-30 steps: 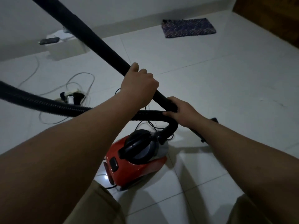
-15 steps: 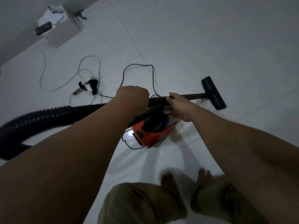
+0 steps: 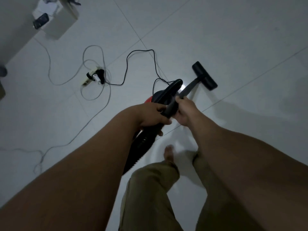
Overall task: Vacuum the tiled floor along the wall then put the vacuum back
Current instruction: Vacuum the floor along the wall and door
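Note:
I look straight down at a white tiled floor. My left hand grips the black ribbed vacuum hose where it joins the wand. My right hand grips the dark wand just beyond it. The wand slopes down to the black floor nozzle, which lies on the tiles ahead. The red vacuum body sits on the floor below my hands, mostly hidden by them and by the hose.
The vacuum's black cord loops to a power strip with grey cables coiled around it. A pale box with a dark device on top stands by the wall at the upper left. My bare foot and trouser legs are below.
My view has tipped further down and my hands have come close together at the hose and wand joint. The nozzle now points away to the upper right.

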